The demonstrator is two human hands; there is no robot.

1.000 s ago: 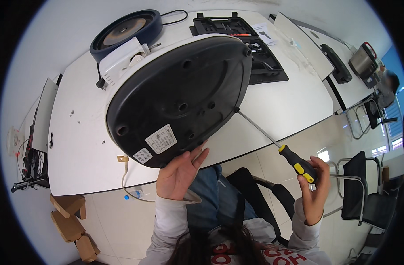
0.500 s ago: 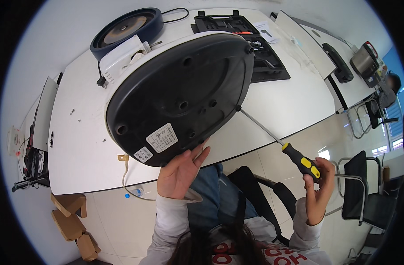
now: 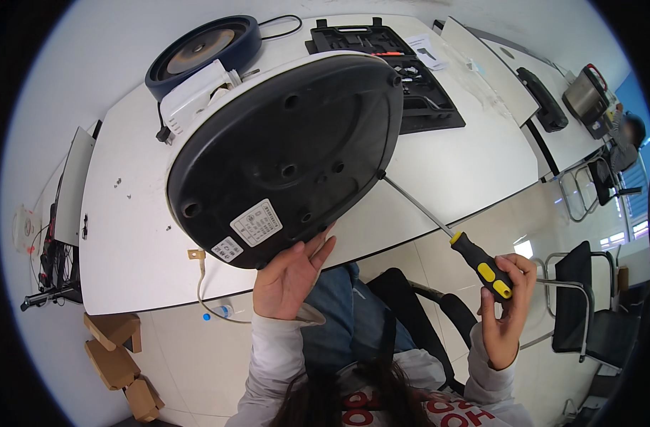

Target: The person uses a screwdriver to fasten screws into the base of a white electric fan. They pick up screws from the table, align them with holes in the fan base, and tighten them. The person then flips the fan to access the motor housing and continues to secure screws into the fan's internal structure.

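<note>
A white appliance with a broad black underside (image 3: 268,128) is tipped up on the table, its base facing me. Round recesses and two white labels mark the base. My left hand (image 3: 288,281) grips the base's lower edge, palm up, with some fingers hidden behind it. In my right hand (image 3: 508,306) is a screwdriver (image 3: 485,268) with a black and yellow handle, held by thumb and fingers at its end. The shaft slants up to the left, and its tip meets the right rim of the base at a small dark hole or foot.
A round dark-blue part (image 3: 204,53) with a cord lies behind the appliance. An opened black tool case (image 3: 428,107) stands at the back right. Small screws (image 3: 118,183) lie on the left of the tabletop. A cable with a metal tab (image 3: 196,254) hangs over the front edge.
The appliance has shifted slightly left, and the screwdriver has moved a little with it. My right fingers have changed position on the handle, which looks turned a little.
</note>
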